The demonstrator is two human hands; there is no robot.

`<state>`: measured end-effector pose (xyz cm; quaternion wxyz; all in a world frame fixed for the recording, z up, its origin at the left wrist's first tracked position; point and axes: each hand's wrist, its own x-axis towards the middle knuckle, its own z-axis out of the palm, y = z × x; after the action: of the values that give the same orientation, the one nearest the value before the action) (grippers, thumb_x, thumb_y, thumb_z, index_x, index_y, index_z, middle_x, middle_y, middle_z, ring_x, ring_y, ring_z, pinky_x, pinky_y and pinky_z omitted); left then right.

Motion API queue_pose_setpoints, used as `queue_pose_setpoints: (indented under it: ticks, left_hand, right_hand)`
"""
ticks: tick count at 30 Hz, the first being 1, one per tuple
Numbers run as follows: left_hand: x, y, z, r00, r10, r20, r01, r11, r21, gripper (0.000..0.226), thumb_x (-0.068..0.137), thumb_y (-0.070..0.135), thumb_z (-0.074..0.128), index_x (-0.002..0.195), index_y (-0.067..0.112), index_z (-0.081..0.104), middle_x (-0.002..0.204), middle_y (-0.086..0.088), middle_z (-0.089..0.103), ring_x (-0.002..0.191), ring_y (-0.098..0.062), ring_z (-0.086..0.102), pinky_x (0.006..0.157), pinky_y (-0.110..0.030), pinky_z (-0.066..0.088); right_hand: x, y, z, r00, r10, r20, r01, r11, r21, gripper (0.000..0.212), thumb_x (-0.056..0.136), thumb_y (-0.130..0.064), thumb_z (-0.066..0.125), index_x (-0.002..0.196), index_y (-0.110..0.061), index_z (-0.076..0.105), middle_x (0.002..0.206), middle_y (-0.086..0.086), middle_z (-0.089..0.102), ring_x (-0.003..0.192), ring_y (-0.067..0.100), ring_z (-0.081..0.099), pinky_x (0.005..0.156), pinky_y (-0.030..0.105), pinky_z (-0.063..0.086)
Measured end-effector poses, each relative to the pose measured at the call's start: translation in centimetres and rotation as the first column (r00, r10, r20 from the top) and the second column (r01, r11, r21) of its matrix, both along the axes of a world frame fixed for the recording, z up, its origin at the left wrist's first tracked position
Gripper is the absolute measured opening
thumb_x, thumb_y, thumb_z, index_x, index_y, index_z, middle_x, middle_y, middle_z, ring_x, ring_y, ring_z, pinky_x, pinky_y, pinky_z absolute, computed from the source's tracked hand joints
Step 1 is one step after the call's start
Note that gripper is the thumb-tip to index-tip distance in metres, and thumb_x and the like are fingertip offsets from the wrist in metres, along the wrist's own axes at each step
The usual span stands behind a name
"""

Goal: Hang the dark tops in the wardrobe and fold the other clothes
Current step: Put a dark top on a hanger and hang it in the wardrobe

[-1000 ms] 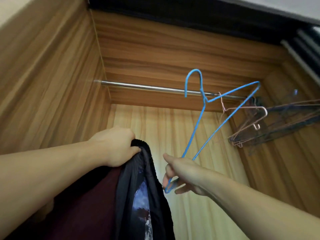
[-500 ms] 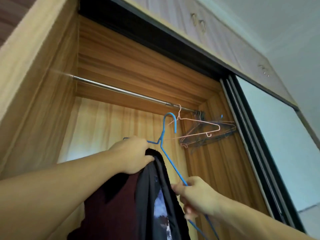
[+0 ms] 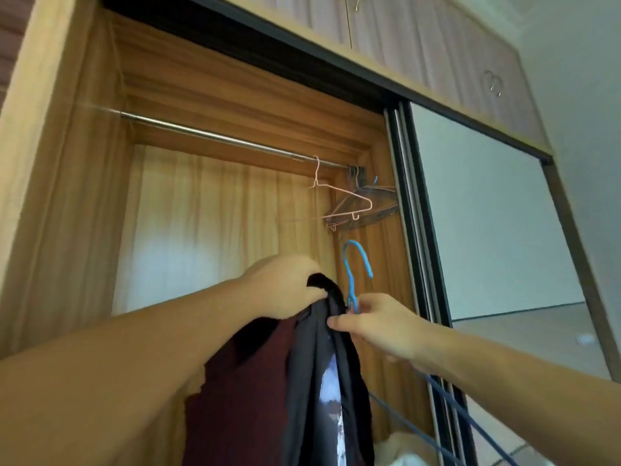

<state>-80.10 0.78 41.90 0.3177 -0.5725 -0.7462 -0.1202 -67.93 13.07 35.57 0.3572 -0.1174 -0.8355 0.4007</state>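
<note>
My left hand (image 3: pixel 285 287) keeps its grip clamped on the dark top's (image 3: pixel 322 364) collar, below the rail (image 3: pixel 215 137). The blue hanger (image 3: pixel 353 267) has dropped beside the collar; my right hand (image 3: pixel 376 327) now pinches its neck, hook up.

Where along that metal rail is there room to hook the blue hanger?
The steel rail is bare from the left wardrobe wall to the pink wire hanger. It is crowded at the right end, where the bunch of dark hangers sits against the side panel.
</note>
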Motion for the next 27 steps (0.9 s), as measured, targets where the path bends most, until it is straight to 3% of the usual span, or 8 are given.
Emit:
queue_pose_setpoints:
  ticks: [2, 6, 8, 13, 16, 21, 25, 27]
  left_hand:
    - [4.1, 1.8, -0.7, 0.998, -0.065, -0.014, 0.065, 0.998, -0.002, 0.031, 0.092, 0.037, 0.058, 0.065, 0.026, 0.049, 0.07, 0.011, 0.05, 0.078, -0.02, 0.056, 0.069, -0.035, 0.048]
    - [10.2, 4.6, -3.3, 0.991, -0.134, -0.016, 0.131, 0.986, -0.101, 0.03, 0.093, 0.034, 0.06, 0.07, 0.016, 0.053, 0.072, 0.005, 0.052, 0.077, -0.022, 0.057, 0.072, -0.042, 0.05]
    - [11.6, 5.1, -5.2, 0.991, -0.137, 0.003, 0.136, 0.981, -0.141, 0.032, 0.093, 0.033, 0.06, 0.067, 0.015, 0.052, 0.072, 0.001, 0.055, 0.075, -0.024, 0.057, 0.071, -0.044, 0.05]
    - [11.5, 4.9, -11.7, 0.975, -0.154, 0.16, 0.171, 0.98, -0.099, 0.029, 0.087, 0.032, 0.067, 0.069, 0.01, 0.062, 0.066, -0.001, 0.059, 0.067, -0.022, 0.059, 0.065, -0.045, 0.05]
    - [10.9, 4.4, -16.3, 0.949, -0.166, 0.268, 0.191, 0.979, -0.07, 0.027, 0.081, 0.035, 0.074, 0.072, 0.011, 0.066, 0.063, 0.001, 0.061, 0.065, -0.018, 0.059, 0.062, -0.041, 0.047]
    - [10.3, 3.9, -23.8, 0.903, -0.138, 0.407, 0.148, 0.989, 0.006, 0.034, 0.078, 0.049, 0.075, 0.095, 0.02, 0.07, 0.082, 0.006, 0.069, 0.077, -0.011, 0.062, 0.069, -0.031, 0.049]
    - [11.3, 3.9, -27.9, 0.852, -0.243, 0.463, 0.136, 0.958, 0.253, 0.031, 0.081, 0.034, 0.072, 0.107, 0.02, 0.063, 0.096, 0.006, 0.069, 0.09, -0.014, 0.063, 0.076, -0.035, 0.05]
    - [12.0, 3.8, -30.1, 0.874, -0.184, 0.45, 0.064, 0.961, 0.268, 0.053, 0.077, 0.029, 0.071, 0.127, 0.025, 0.052, 0.119, 0.003, 0.061, 0.111, -0.02, 0.056, 0.09, -0.038, 0.046]
  right_hand:
    - [4.0, 1.3, -1.4, 0.999, -0.046, -0.015, 0.046, 0.999, 0.006, 0.019, 0.08, -0.032, 0.074, 0.073, -0.015, 0.067, 0.052, -0.013, 0.059, 0.04, -0.004, 0.052, 0.036, 0.009, 0.034]
    - [9.1, 2.9, -6.7, 0.999, 0.008, -0.031, -0.016, 0.964, -0.265, 0.029, 0.085, -0.022, 0.067, 0.059, -0.016, 0.059, 0.036, -0.01, 0.047, 0.026, 0.003, 0.041, 0.029, 0.012, 0.027]
    - [10.1, 3.5, -9.6, 0.999, 0.001, -0.037, -0.012, 0.952, -0.305, 0.032, 0.088, -0.025, 0.068, 0.06, -0.014, 0.057, 0.036, -0.01, 0.048, 0.027, 0.003, 0.043, 0.03, 0.012, 0.028]
    - [11.4, 4.5, -14.5, 0.999, -0.048, 0.021, 0.051, 0.971, -0.233, 0.039, 0.083, -0.045, 0.071, 0.054, -0.019, 0.065, 0.05, -0.009, 0.06, 0.046, 0.004, 0.056, 0.048, 0.017, 0.041]
    - [12.1, 4.2, -17.4, 0.994, -0.066, 0.09, 0.084, 0.973, -0.213, 0.041, 0.081, -0.049, 0.071, 0.05, -0.024, 0.066, 0.048, -0.011, 0.061, 0.043, 0.001, 0.056, 0.044, 0.012, 0.039]
    - [13.1, 4.9, -19.2, 0.969, -0.214, 0.124, 0.216, 0.976, -0.004, 0.031, 0.081, -0.036, 0.073, 0.055, -0.022, 0.062, 0.045, -0.013, 0.057, 0.047, -0.002, 0.055, 0.043, 0.009, 0.036]
    - [13.3, 5.0, -18.6, 0.956, -0.28, 0.082, 0.273, 0.958, 0.086, 0.027, 0.079, -0.033, 0.071, 0.06, -0.015, 0.061, 0.055, -0.003, 0.058, 0.052, 0.012, 0.055, 0.048, 0.021, 0.043]
    - [13.7, 5.0, -18.1, 0.948, -0.317, 0.037, 0.313, 0.946, 0.088, 0.028, 0.08, -0.032, 0.069, 0.065, -0.009, 0.063, 0.055, -0.001, 0.054, 0.049, 0.013, 0.05, 0.045, 0.02, 0.04]
